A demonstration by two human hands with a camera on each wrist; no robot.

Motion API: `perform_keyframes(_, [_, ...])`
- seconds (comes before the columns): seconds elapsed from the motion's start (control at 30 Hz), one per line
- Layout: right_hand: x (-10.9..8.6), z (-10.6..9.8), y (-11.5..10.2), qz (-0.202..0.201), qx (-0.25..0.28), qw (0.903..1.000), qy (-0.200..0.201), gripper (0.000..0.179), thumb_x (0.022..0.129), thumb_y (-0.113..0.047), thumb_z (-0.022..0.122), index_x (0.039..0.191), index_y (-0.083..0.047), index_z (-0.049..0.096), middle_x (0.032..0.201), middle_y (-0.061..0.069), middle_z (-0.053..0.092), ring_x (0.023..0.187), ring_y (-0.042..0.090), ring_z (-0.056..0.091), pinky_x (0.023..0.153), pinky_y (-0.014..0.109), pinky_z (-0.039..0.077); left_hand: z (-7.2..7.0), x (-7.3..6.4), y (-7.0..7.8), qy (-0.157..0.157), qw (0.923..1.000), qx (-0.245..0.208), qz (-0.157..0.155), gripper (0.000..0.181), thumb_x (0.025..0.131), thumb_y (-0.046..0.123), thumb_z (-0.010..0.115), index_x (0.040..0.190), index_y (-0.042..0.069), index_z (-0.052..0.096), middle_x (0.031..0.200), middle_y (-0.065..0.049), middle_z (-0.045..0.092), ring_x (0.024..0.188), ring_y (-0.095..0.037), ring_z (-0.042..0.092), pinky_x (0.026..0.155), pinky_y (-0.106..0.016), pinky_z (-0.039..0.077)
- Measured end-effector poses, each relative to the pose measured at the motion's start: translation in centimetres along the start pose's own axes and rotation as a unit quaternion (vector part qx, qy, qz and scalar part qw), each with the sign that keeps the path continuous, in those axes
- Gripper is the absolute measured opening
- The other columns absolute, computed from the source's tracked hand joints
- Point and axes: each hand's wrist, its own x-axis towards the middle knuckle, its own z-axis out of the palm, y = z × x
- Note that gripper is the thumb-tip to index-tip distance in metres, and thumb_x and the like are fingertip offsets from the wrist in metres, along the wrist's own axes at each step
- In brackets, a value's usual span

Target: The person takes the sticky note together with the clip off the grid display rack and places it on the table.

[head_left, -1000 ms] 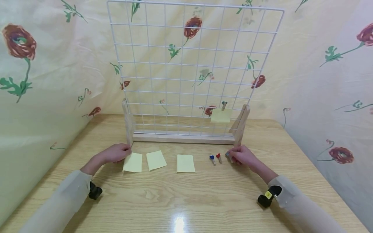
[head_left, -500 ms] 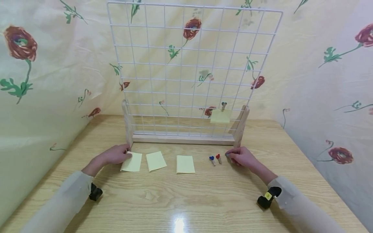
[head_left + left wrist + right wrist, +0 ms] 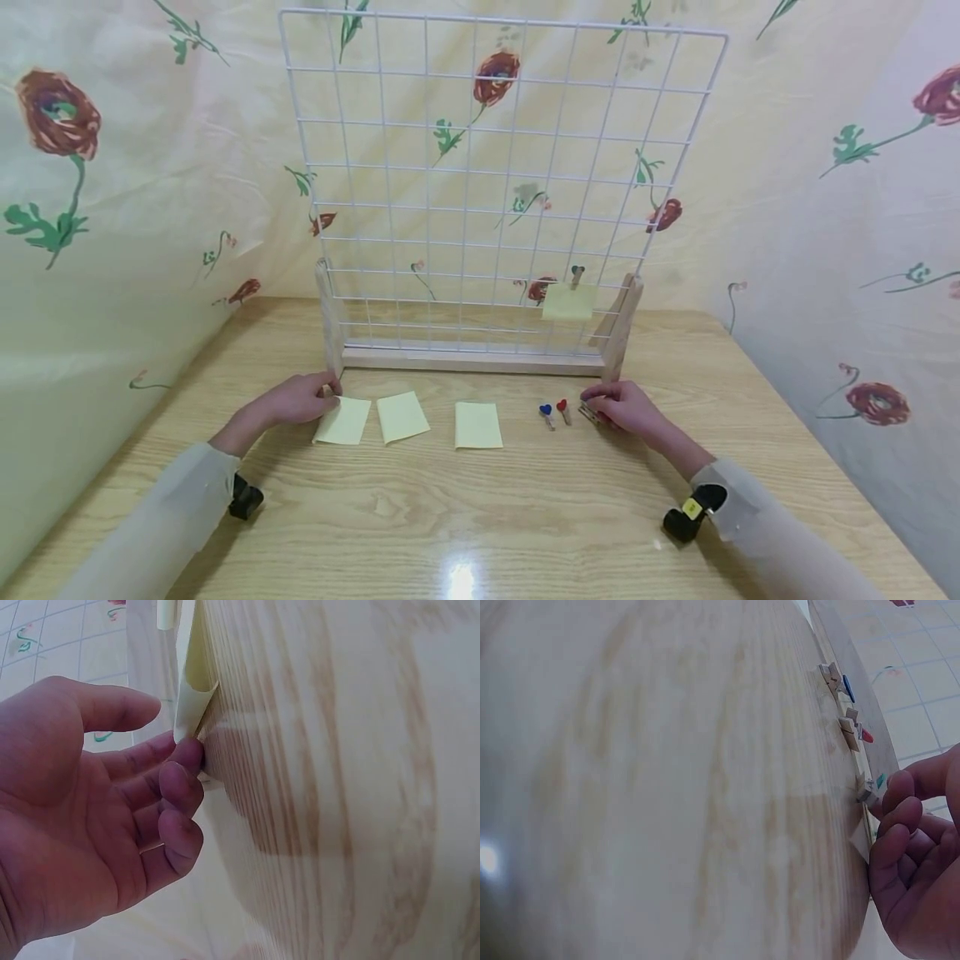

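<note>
My left hand (image 3: 302, 398) is at the upper left corner of the leftmost pale yellow sticky note (image 3: 343, 421). In the left wrist view its fingers curl loosely at the note's curled edge (image 3: 195, 697), and the thumb stands apart from the paper. My right hand (image 3: 621, 405) pinches a small wooden clothespin (image 3: 589, 412) low at the table; its teal top (image 3: 881, 781) shows beside the fingertips in the right wrist view. Left of that hand lie a blue-heart clothespin (image 3: 547, 415) and a red-heart clothespin (image 3: 564, 410).
Two more sticky notes, one tilted (image 3: 402, 417) and one straighter (image 3: 478, 425), lie on the wooden table (image 3: 420, 517). Behind stands a white wire grid (image 3: 465, 167) on a wooden base (image 3: 472, 361). A clothespin (image 3: 577, 277) holds a note (image 3: 567, 302) on its lower right.
The leftmost note has shifted slightly right under my left fingers. The clothespin at my right fingertips has turned, so more of its wooden body shows. Both arms stay nearly in place.
</note>
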Motion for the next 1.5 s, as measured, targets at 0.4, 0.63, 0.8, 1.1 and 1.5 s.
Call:
perform_keyframes(0.4, [-0.3, -0.1, -0.4, 0.0, 0.009, 1.0, -0.005, 0.03, 0.097, -0.01, 0.051, 0.118, 0.008, 0.061, 0.06, -0.001, 0.05, 0.049, 0.009, 0.041, 0.044, 0.021, 0.033, -0.1, 0.0, -0.2, -0.001, 0.9999, 0.009, -0.004, 0.02, 0.093, 0.015, 0.052, 0.107, 0.002, 0.058, 0.065, 0.002, 0.048, 0.055, -0.011, 0.042, 0.05, -0.026, 0.035])
perform_keyframes(0.63, [0.1, -0.3, -0.3, 0.0, 0.002, 1.0, -0.007, 0.029, 0.098, -0.013, 0.051, 0.118, 0.005, 0.062, 0.059, -0.001, 0.05, 0.049, 0.011, 0.042, 0.044, 0.022, 0.033, -0.3, 0.0, 0.1, 0.002, 1.0, 0.007, -0.005, 0.02, 0.095, 0.013, 0.051, 0.108, 0.002, 0.059, 0.066, 0.0, 0.05, 0.055, -0.013, 0.043, 0.05, -0.028, 0.036])
perform_keyframes(0.8, [0.3, -0.6, -0.5, -0.004, 0.011, 0.9999, -0.012, 0.03, 0.097, -0.012, 0.051, 0.118, 0.006, 0.062, 0.059, 0.0, 0.05, 0.048, 0.009, 0.039, 0.044, 0.022, 0.031, -0.3, 0.3, 0.5, 0.021, 0.9993, 0.029, 0.01, 0.023, 0.096, 0.015, 0.052, 0.11, 0.0, 0.061, 0.076, -0.002, 0.057, 0.062, -0.014, 0.049, 0.055, -0.029, 0.041])
perform_keyframes(1.1, [0.5, -1.2, -1.6, -0.005, 0.002, 0.9998, -0.019, 0.03, 0.098, -0.011, 0.048, 0.119, 0.007, 0.06, 0.066, 0.004, 0.054, 0.052, 0.01, 0.043, 0.047, 0.023, 0.036, -0.4, 0.9, 1.1, 0.043, 0.9975, 0.051, 0.024, 0.024, 0.095, 0.016, 0.053, 0.109, -0.002, 0.062, 0.091, -0.009, 0.066, 0.074, -0.016, 0.057, 0.066, -0.033, 0.048])
perform_keyframes(1.5, [0.5, -2.1, -2.5, -0.024, 0.021, 0.9995, -0.006, 0.032, 0.099, -0.012, 0.05, 0.121, 0.009, 0.059, 0.066, 0.002, 0.051, 0.05, 0.009, 0.04, 0.048, 0.025, 0.036, -0.1, 1.7, 1.9, 0.058, 0.9945, 0.067, 0.055, 0.022, 0.094, 0.014, 0.055, 0.107, 0.0, 0.064, 0.079, -0.003, 0.061, 0.063, -0.013, 0.052, 0.057, -0.029, 0.043])
